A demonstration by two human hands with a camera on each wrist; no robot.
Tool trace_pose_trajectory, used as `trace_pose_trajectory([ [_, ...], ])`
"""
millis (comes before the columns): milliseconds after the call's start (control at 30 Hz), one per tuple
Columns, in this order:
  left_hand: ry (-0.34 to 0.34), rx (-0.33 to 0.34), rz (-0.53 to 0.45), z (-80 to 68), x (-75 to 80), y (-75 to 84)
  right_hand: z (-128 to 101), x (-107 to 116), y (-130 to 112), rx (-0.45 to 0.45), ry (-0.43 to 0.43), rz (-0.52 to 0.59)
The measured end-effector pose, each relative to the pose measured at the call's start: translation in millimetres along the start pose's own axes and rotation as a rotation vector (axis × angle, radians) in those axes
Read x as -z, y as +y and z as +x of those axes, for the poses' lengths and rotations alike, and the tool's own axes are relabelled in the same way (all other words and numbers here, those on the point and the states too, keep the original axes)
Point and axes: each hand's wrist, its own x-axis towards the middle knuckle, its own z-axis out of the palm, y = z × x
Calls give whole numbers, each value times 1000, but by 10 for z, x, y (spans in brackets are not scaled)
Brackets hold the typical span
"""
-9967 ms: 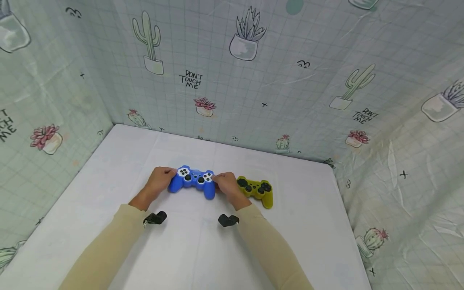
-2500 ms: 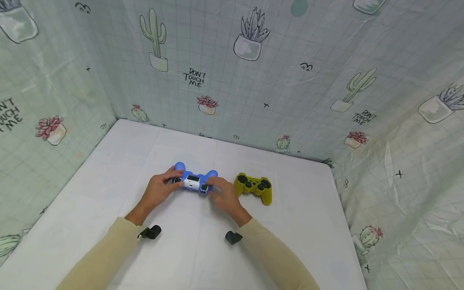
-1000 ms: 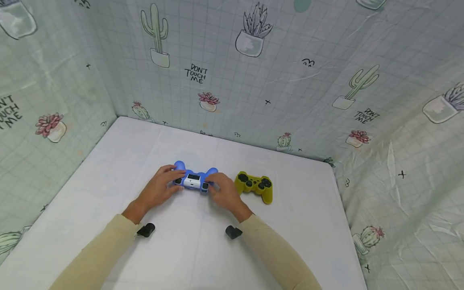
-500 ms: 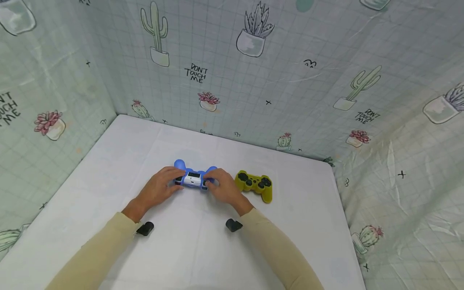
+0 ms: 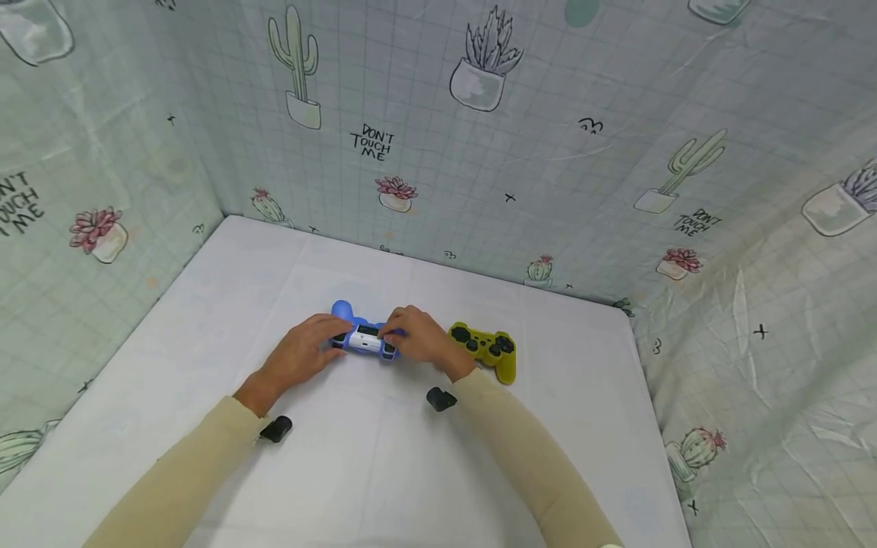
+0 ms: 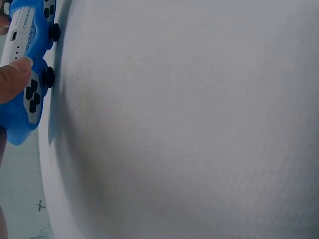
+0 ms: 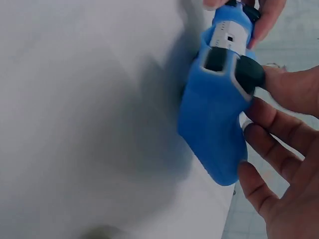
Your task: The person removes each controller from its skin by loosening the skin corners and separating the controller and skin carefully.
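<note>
A blue game controller (image 5: 361, 338) stands tilted on the white table (image 5: 226, 304), its white top edge with black shoulder buttons turned toward me. My left hand (image 5: 306, 353) grips its left end, and in the left wrist view a fingertip (image 6: 14, 78) presses on the blue controller (image 6: 26, 94). My right hand (image 5: 419, 338) covers its right grip. In the right wrist view the blue controller (image 7: 214, 119) sits between my thumb, which is on a black shoulder button, and my fingers (image 7: 271, 154), which spread beside the grip.
An olive-yellow controller (image 5: 488, 349) with black buttons lies face up just right of my right hand. Cactus-print cloth walls (image 5: 479, 167) close in the table at the back, left and right. Bare white tabletop stretches in front of my arms.
Ten seconds ago the blue controller lay face up; it is now tipped with its top edge toward me. Over the last second my right hand slid forward over its right grip.
</note>
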Motion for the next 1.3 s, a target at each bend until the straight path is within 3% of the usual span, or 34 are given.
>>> trace_pose_trajectory([
  [300,-39,-6,66,-11,16,28,94,66,-7,39,-125,-91],
  [600,-121,23,117,37,42,94,155,75,-17,-12,-213,-148],
  [1033,-129,-53,234,99,24,82,200,114,2,33,-240,-184],
  [1300,-141,-33,235,105,35,62,223,104,-66,60,-280,-238],
])
